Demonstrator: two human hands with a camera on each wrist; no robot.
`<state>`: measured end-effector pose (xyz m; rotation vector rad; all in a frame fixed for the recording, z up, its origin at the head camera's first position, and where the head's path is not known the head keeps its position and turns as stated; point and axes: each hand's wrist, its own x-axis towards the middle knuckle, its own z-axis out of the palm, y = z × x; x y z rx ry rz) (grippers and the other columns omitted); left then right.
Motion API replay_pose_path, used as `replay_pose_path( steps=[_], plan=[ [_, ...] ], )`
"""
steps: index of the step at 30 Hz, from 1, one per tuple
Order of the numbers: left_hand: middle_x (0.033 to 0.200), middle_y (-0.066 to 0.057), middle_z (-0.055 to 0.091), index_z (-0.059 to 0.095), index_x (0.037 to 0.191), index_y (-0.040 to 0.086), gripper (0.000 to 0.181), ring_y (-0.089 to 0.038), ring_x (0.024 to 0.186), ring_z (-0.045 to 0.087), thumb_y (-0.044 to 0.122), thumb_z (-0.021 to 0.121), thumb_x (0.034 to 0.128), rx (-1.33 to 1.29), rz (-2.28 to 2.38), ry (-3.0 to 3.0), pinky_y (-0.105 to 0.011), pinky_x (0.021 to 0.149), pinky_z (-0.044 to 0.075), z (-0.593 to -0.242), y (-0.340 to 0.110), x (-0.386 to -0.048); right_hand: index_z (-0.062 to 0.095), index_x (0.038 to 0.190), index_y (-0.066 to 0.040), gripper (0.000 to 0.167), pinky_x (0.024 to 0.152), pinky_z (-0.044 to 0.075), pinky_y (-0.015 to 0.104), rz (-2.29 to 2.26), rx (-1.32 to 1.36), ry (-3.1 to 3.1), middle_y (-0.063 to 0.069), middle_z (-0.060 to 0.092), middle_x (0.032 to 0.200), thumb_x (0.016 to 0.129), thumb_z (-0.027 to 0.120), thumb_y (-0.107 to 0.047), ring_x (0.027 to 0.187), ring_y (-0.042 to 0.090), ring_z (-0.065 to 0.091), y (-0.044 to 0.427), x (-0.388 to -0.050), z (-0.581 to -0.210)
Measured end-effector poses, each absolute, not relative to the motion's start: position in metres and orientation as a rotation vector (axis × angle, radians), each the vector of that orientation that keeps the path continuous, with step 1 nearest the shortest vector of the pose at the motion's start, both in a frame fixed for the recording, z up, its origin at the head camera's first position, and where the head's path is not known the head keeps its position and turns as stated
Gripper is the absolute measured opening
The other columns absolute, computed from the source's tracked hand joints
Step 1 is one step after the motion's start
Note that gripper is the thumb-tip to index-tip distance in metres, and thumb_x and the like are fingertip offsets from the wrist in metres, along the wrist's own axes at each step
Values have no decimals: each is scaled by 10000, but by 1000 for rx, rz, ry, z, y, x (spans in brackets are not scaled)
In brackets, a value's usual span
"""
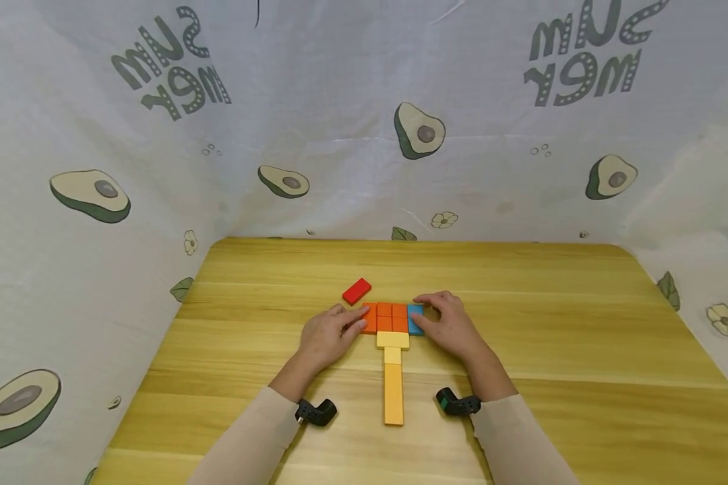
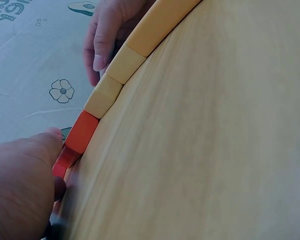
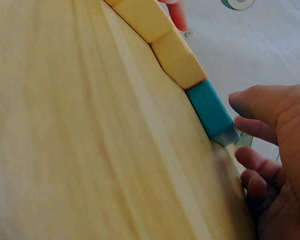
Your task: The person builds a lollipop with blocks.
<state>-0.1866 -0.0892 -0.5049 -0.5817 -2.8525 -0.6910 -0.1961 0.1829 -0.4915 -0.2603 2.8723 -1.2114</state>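
In the head view, several orange blocks [image 1: 391, 317] lie side by side in a flat group at the table's middle. My left hand [image 1: 329, 331] touches the group's left edge with thumb and forefinger, fingers fairly straight. A blue block [image 1: 416, 320] stands against the right end. My right hand [image 1: 451, 327] is around it with fingers spread; in the right wrist view a gap shows between the thumb and the blue block [image 3: 210, 110]. Below the orange blocks run a wide pale yellow block [image 1: 393, 340], a small pale one [image 1: 392, 355] and a long yellow-orange one [image 1: 393, 394].
A loose red block [image 1: 356, 291] lies tilted behind my left fingertips. All the blocks lie on a wooden table [image 1: 570, 323]. A white cloth [image 1: 340, 121] printed with avocados hangs behind the table and at its sides. Each wrist wears a black camera [image 1: 458, 403].
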Motion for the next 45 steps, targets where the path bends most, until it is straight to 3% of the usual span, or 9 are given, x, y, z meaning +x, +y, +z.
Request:
replay_pose_path(
  steps=[5, 16, 22, 33, 38, 45],
  plan=[
    [771, 76, 487, 621, 1426, 305, 436, -67, 564, 337, 460, 584, 1020, -592, -692, -2857, -205, 516, 263, -506, -88, -188, 717, 1244, -143, 344, 924, 434, 427, -1197, -250, 2902, 103, 605, 1177, 936, 744, -295, 1074, 267, 506, 189, -196, -494],
    [755, 84, 543, 592, 1446, 183, 484, -55, 578, 427, 415, 606, 1021, -451, -876, -2801, -222, 520, 343, -507, -90, -192, 722, 1229, -135, 332, 936, 442, 441, -1175, -260, 2909, 99, 612, 1163, 932, 746, -283, 1084, 275, 514, 188, -196, -492],
    [722, 56, 563, 592, 1377, 90, 480, -73, 548, 453, 390, 641, 1005, -259, -961, -2763, -248, 500, 367, -506, -87, -203, 724, 1218, -138, 319, 938, 443, 440, -1178, -263, 2916, 98, 616, 1160, 932, 747, -279, 1078, 271, 517, 189, -195, -491],
    [767, -5, 651, 659, 1230, 107, 396, -137, 564, 520, 423, 651, 991, -62, -928, -2899, -281, 500, 384, -491, -81, -218, 738, 1172, -155, 272, 916, 434, 440, -1226, -313, 2927, 92, 633, 1137, 919, 766, -251, 1047, 267, 518, 190, -196, -495],
    [904, -69, 731, 635, 1252, 82, 390, -165, 641, 576, 388, 634, 1009, -118, -996, -2940, -296, 576, 453, -483, -77, -226, 736, 1171, -151, 274, 916, 437, 435, -1227, -303, 2926, 90, 628, 1127, 922, 762, -263, 1043, 265, 517, 189, -196, -495],
    [965, -47, 727, 612, 1329, 102, 414, -171, 776, 616, 394, 587, 1036, -305, -967, -3055, -350, 766, 526, -472, -61, -239, 726, 1196, -150, 299, 962, 445, 469, -1208, -288, 2927, 95, 636, 1157, 928, 750, -282, 1101, 280, 530, 187, -196, -495]
  ],
)
